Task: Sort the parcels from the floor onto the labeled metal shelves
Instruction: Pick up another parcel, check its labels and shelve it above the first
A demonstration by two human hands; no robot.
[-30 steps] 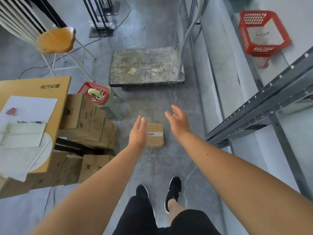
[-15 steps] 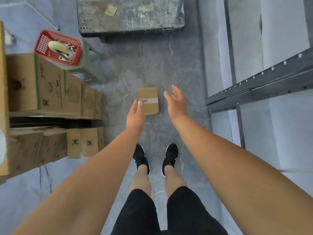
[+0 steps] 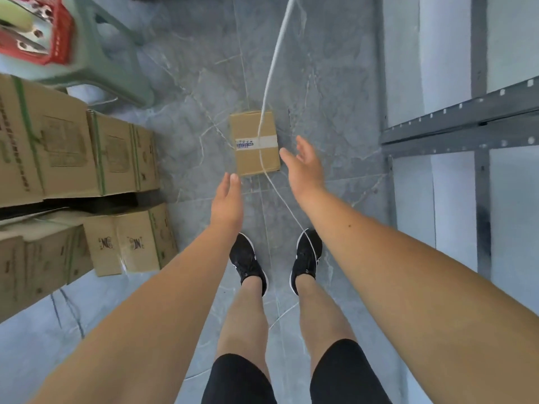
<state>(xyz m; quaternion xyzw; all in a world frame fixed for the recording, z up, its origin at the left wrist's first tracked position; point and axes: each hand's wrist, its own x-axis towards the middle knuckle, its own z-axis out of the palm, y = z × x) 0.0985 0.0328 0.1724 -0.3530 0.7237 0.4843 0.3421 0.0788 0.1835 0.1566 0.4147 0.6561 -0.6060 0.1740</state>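
Note:
A small brown cardboard parcel (image 3: 249,158) with a strip of tape and a printed label lies flat on the grey floor just ahead of my feet. My left hand (image 3: 227,204) hovers open near its lower left corner, fingers together, not touching it. My right hand (image 3: 304,167) is open beside its right edge, palm turned inward, apart from the box. The grey metal shelves (image 3: 460,123) stand at the right.
Stacked cardboard cartons (image 3: 75,153) fill the left side. A green stool (image 3: 113,62) carrying a red basket (image 3: 35,33) stands at the upper left. A white cord (image 3: 271,68) hangs down across the parcel toward my right shoe (image 3: 306,258).
The view has tilted further down and come nearer the floor. Both hands have dropped lower around the parcel. A white cord now hangs into view.

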